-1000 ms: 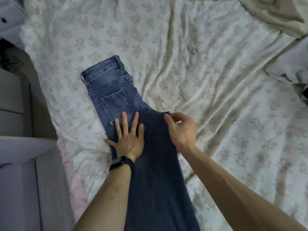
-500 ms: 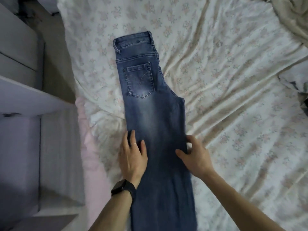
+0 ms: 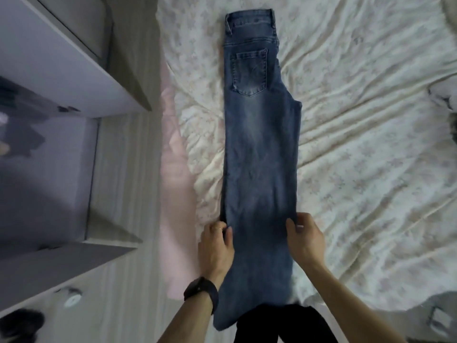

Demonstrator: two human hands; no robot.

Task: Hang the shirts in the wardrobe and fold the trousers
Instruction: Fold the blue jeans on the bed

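A pair of blue jeans [image 3: 259, 144] lies lengthwise on the bed, folded in half leg on leg, waistband far from me and a back pocket facing up. The leg ends hang over the near bed edge. My left hand [image 3: 216, 246], with a dark watch on the wrist, grips the left edge of the legs, thumb on top. My right hand [image 3: 305, 237] pinches the right edge at the same height, fingers curled round the denim.
The bed wears a wrinkled floral sheet [image 3: 371, 144] with a pink layer [image 3: 173, 194] at its left side. A grey-white cabinet [image 3: 49, 120] stands left across a strip of wooden floor [image 3: 128, 194]. Other cloth [image 3: 445, 100] lies at the right edge.
Both hands slid down the jeans towards me, from the pocket area to the lower legs, smoothing them. They went from lying flat on the denim to gripping its two edges.
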